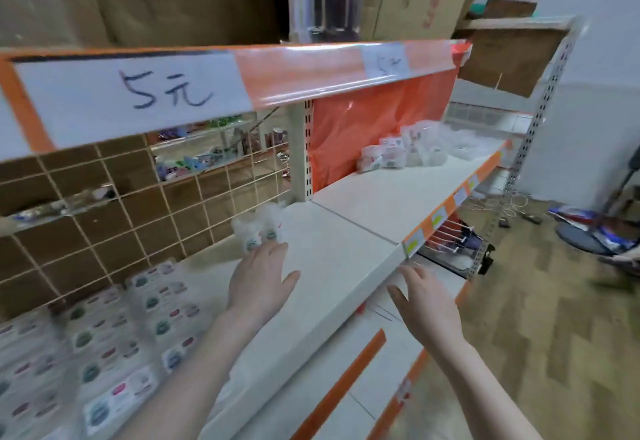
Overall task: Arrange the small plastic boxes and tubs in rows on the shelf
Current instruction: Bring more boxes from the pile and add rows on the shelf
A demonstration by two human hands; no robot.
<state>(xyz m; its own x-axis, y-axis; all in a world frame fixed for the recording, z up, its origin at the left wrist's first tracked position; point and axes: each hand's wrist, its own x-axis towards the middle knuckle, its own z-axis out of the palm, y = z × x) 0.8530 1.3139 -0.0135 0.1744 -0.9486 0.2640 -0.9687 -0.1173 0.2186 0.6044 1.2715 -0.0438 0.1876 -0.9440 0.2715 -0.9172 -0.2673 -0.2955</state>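
Reaching with spread, empty fingers, the left hand (261, 278) has two small tubs (258, 228) just beyond its fingertips; a hasty push could topple them toward the rows of boxes (114, 332) beside it. The right hand (427, 304), also empty and spread, hovers off the shelf (346, 266) edge.

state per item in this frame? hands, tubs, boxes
left hand: open, fingertips at the small tubs, holding nothing
right hand: open, empty, over shelf edge
small tubs: upright, clustered by wire grid
labelled boxes: flat, in rows
far pile: unsorted heap
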